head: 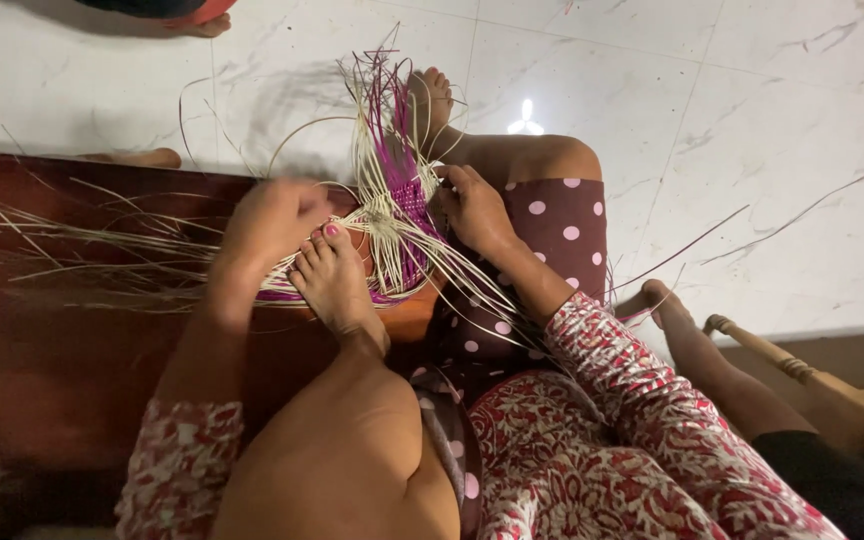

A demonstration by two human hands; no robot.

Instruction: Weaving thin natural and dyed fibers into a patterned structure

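A partly woven basket base (392, 225) of pale and purple cane strips lies across my foot (337, 280), its loose ends fanning upward and out to the left. My left hand (272, 220) is closed over the strips at the weave's left side, blurred by motion. On the right edge of the weave my right hand (472, 205) pinches the purple strips. My other foot (430, 100) rests on the floor behind the weave.
A dark red-brown wooden board (62, 340) lies on the left with loose pale strips (82, 250) across it. White marble floor (712, 120) surrounds it. Another person's foot and leg (692, 340) are at the right by a wooden stick (782, 365); other feet show at top left.
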